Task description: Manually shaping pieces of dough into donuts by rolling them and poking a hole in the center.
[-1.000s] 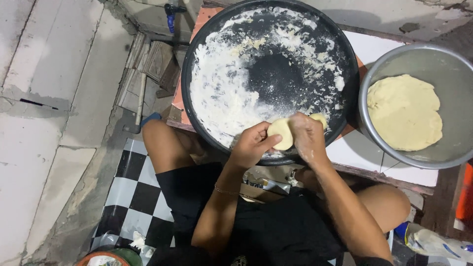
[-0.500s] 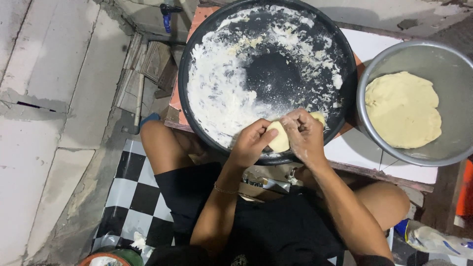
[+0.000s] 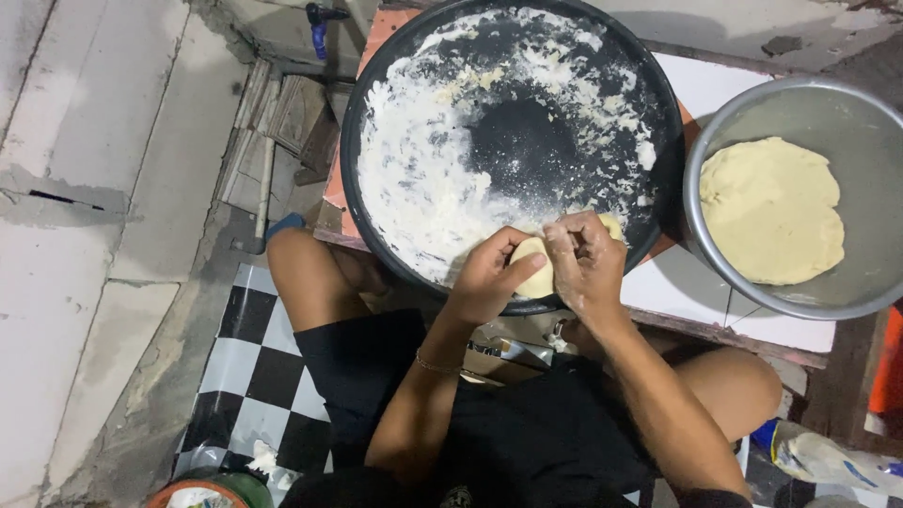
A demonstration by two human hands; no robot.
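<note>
Over the floured black pan (image 3: 423, 188) on a tiled table (image 3: 724, 301), both hands' fingers (image 3: 569, 249) grip a dough ball (image 3: 534, 273).

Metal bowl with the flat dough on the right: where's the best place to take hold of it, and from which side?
Grip the metal bowl by its bare rim at the near-left edge, coming from above. The dough sheet covers the bottom, and the black pan crowds the left side, so the rim is probably the only free, firm hold.

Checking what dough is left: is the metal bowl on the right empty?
No, the metal bowl holds a flat, pale yellow slab of dough.
</note>
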